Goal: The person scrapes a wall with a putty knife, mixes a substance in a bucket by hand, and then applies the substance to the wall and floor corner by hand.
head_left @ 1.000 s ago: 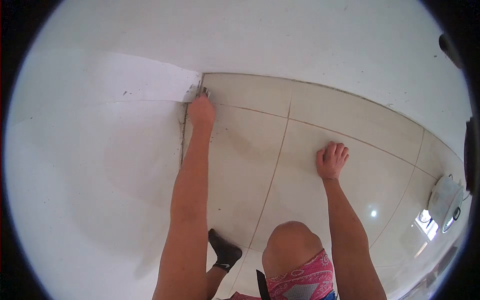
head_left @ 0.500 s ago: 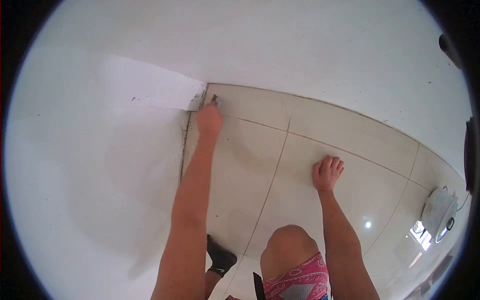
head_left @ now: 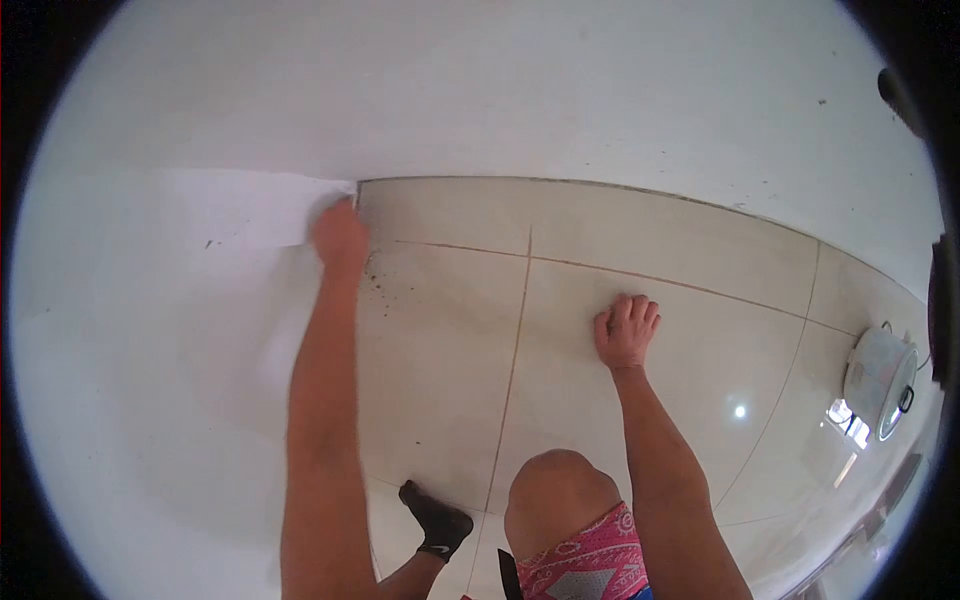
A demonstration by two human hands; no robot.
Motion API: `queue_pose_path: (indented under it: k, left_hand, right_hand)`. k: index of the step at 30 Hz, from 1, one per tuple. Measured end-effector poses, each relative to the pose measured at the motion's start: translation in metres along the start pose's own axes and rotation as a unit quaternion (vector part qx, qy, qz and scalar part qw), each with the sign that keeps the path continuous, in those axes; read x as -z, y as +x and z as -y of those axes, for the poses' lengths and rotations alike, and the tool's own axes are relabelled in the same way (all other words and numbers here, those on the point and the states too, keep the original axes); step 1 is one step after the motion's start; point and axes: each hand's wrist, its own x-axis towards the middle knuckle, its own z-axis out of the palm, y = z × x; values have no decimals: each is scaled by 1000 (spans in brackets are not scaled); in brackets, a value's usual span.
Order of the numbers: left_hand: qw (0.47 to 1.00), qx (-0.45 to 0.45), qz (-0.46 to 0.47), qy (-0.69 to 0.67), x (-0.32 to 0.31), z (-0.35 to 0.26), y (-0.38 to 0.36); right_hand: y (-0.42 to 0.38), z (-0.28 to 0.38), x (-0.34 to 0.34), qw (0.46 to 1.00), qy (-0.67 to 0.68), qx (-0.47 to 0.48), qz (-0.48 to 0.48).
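Observation:
My left hand (head_left: 340, 237) is closed on a small tool, of which only a pale tip shows past the fingers, at the corner where the floor meets both walls. Dark crumbs (head_left: 378, 285) lie on the tiles just right of the wrist. Resting on the floor tiles (head_left: 440, 350), my right hand (head_left: 627, 330) has its fingers bent and somewhat apart, with nothing in it.
A white wall (head_left: 500, 90) runs along the far side, another wall (head_left: 150, 350) on the left. A white pot-like appliance with a lid (head_left: 880, 380) stands at the far right. My bent knee (head_left: 562, 500) and black-socked foot (head_left: 437, 520) are near the bottom.
My left hand has moved left against the wall corner, and its tool is now mostly hidden. Crumbs now show beside the wrist. The view has shifted; my right hand stays on the floor.

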Motion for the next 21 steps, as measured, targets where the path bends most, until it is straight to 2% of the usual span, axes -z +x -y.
queue_pose_path:
  k: [2, 3, 6, 8, 10, 14, 17, 19, 21]
  left_hand:
    - [1000, 22, 21, -1, 26, 25, -3]
    - [993, 99, 50, -47, 81, 5, -13]
    - [992, 105, 67, -22, 62, 2, -17]
    - [995, 48, 83, 25, 29, -5, -8]
    - [996, 54, 73, 20, 12, -13, -5]
    - [995, 49, 82, -5, 25, 7, -8]
    - [994, 61, 88, -22, 52, -9, -9]
    - [995, 58, 78, -5, 19, -3, -5]
    - [995, 75, 73, 5, 17, -14, 2]
  right_hand:
    - [-1, 0, -1, 1000, 16, 7, -19]
    - [-4, -2, 2, 1000, 10, -6, -9]
    - [-4, 0, 5, 1000, 20, 0, -5]
    - [0, 1, 4, 999, 27, 2, -27]
    - [5, 1, 3, 999, 22, 6, -36]
    - [1, 1, 5, 1000, 18, 2, -18]
    - [2, 1, 4, 999, 19, 5, -31]
    - [1, 3, 5, 999, 22, 8, -27]
    - [7, 1, 7, 999, 21, 6, -33]
